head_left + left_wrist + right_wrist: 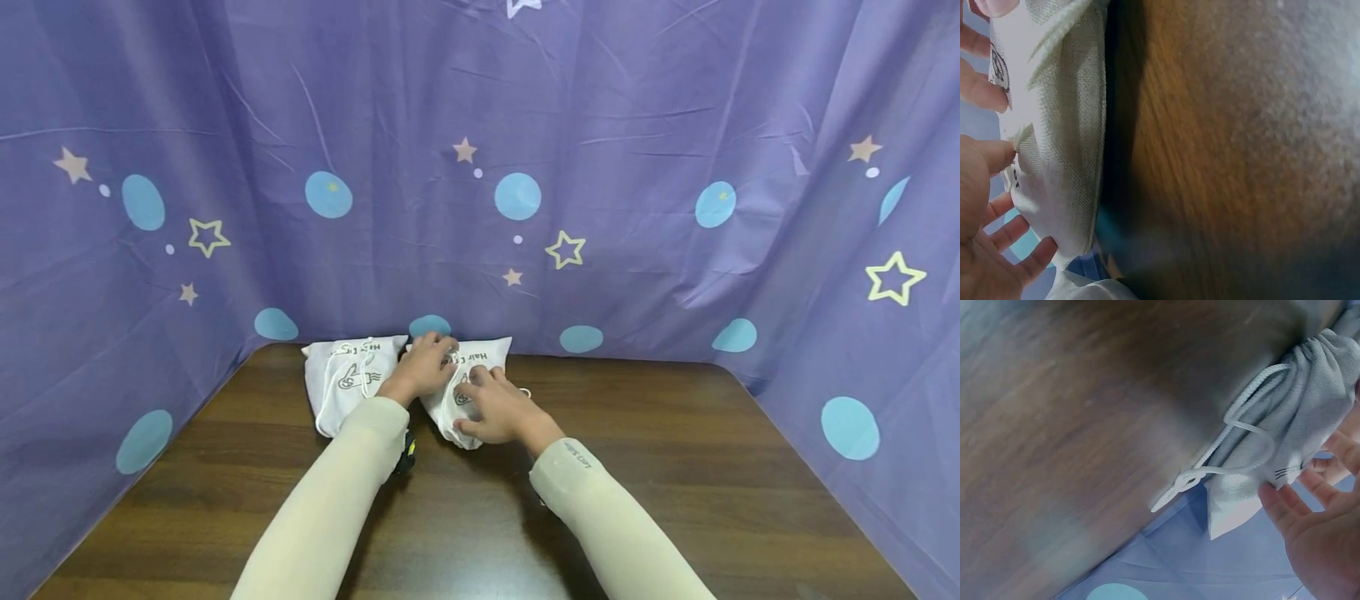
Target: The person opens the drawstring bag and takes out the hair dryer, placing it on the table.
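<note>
Two white drawstring cloth bags with printed hair dryer drawings lie side by side at the back of the table. My hands are on the right-hand drawstring bag (480, 354). The left hand (429, 367) touches its left side, and in the left wrist view the spread fingertips (1038, 256) rest on the cloth. My right hand (501, 407) lies over the right part of that bag, with fingers (1282, 509) extended against the fabric in the right wrist view. A looped white cord (1235, 419) hangs off the bag there. Close to my left wrist lies the other drawstring bag (345, 383), partly hidden by the arm.
The brown wooden table (660, 467) stretches out in front and to the right. A purple curtain (637, 108) with stars and blue dots hangs right behind the bags and along both sides.
</note>
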A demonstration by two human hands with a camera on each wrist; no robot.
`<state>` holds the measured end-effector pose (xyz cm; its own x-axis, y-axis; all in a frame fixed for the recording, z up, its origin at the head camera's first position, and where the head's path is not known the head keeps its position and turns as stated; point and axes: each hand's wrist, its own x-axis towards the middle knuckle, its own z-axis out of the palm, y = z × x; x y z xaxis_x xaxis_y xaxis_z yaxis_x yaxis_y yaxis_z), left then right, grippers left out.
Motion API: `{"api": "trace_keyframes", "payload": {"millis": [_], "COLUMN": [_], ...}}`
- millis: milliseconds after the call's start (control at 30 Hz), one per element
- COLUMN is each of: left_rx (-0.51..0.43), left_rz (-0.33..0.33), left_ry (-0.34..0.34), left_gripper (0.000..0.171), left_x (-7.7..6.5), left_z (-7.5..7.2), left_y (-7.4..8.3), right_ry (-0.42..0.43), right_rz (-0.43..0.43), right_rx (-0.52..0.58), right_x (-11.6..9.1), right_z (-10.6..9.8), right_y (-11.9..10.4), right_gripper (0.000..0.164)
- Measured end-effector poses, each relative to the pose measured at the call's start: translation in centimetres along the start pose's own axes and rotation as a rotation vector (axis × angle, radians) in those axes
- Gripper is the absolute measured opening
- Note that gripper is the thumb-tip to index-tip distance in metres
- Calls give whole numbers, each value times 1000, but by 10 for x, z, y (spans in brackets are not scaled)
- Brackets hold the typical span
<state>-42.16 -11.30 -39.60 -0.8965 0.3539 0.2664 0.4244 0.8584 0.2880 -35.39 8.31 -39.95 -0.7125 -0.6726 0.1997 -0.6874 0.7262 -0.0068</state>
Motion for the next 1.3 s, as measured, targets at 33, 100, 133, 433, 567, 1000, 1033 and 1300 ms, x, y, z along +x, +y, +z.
{"api": "trace_keyframes", "payload": {"millis": [33, 100, 133, 433, 567, 1000, 1033, 1300], "left_rx": [0, -4, -8, -3, 4, 11, 16, 18], "left_rz": [-4, -12, -16, -24, -33, -37, -37, -41], "left_ry": [4, 4, 1, 2, 2, 4, 3, -11], "left_gripper": [38, 39, 39, 39, 40, 41, 41, 39], "left_x": [0, 0, 0, 0, 0, -2, -2, 2], "left_z": [0, 0, 1, 2, 2, 3, 3, 8], "left_y": [0, 1, 1, 2, 4, 13, 13, 14], "right_ry": [3, 12, 16, 34, 49, 83, 84, 53], "right_rz": [-3, -9, -10, -28, -36, -49, -52, -52], "right_rx": [-6, -13, -12, -8, -7, -61, -59, -41], "right_x": [0, 0, 0, 0, -3, -10, -10, -15], "right_z": [0, 1, 2, 8, 7, 8, 9, 6], "right_y": [0, 0, 0, 3, 3, 3, 3, 7], "right_gripper": [57, 57, 57, 59, 58, 55, 55, 53]}}
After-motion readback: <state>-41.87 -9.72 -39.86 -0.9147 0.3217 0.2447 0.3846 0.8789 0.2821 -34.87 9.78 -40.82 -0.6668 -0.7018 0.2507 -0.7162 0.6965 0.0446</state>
